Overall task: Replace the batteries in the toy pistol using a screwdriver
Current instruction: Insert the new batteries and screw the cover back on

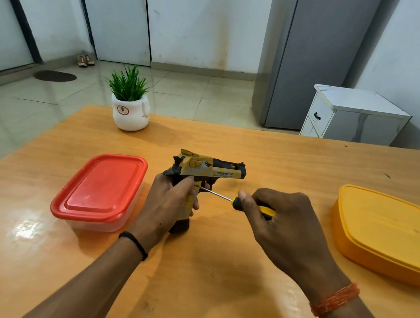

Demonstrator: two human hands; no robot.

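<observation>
Over the tabletop (216, 277), the left hand (164, 206) is gripping the toy pistol (210, 170) upright, barrel pointing right; the right hand (282, 224) is holding the screwdriver (228, 198), its shaft running leftward, tip meeting the grip.

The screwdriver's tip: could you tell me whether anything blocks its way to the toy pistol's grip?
Nothing visible does. The right hand holds the screwdriver with its tip at the toy pistol, whose grip the left hand holds.

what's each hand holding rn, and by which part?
Left hand grips the toy pistol by its grip. Right hand holds the screwdriver by its handle, tip at the grip.
</observation>
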